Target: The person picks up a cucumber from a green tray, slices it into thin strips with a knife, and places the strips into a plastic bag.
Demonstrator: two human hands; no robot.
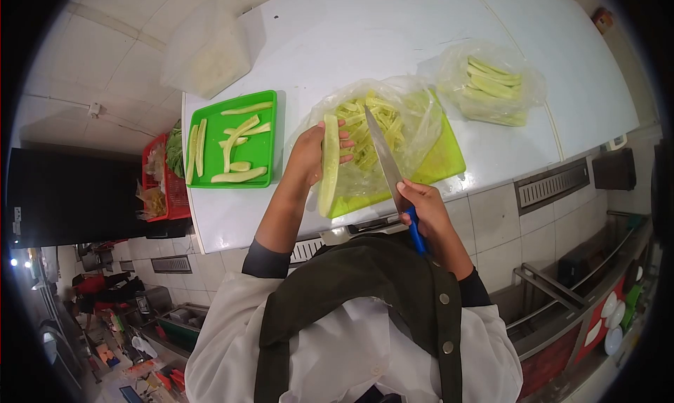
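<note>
My left hand [311, 154] holds a long pale-green cucumber piece [329, 171], cut side facing up, its lower end over the edge of a green cutting board [444, 154]. In my right hand [426, 205] is a knife [384, 144] with a blue handle, its blade slanting up and left, apart from the cucumber piece. Beyond both hands, a clear plastic bag [419, 126] lies spread on the board with a heap of cucumber scraps [365, 133] on it. To the left, a green tray [205, 127] carries several cucumber pieces.
A clear bag of cucumber pieces [495, 80] sits at the right on the white table [337, 38]. A translucent plastic container [207, 52] stands at the back left. Below the table's left edge is a red crate [178, 199] with greens.
</note>
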